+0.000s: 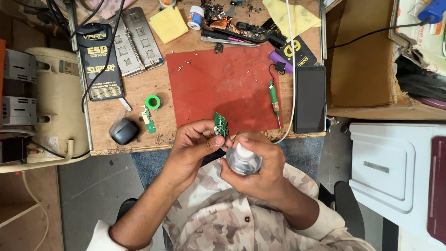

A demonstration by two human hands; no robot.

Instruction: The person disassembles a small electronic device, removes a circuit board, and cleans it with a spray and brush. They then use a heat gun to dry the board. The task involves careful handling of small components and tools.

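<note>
My left hand (195,139) pinches a small green circuit board (221,124) by its lower edge, just over the near edge of the red mat (223,83). My right hand (258,155) is wrapped around a small round metal bottle with a white top (242,158), held right below the board. The two hands touch each other near the board. The bottle's nozzle is hidden behind my fingers.
On the wooden bench (134,93) lie a dark phone (310,98), a green-handled tool (274,98), a second small green board (148,120), a green tape roll (153,102), a grey round object (123,131), a black packet (99,61), a metal jig (137,42), yellow cloths (169,24) and tweezers. A cardboard box (362,60) stands at the right.
</note>
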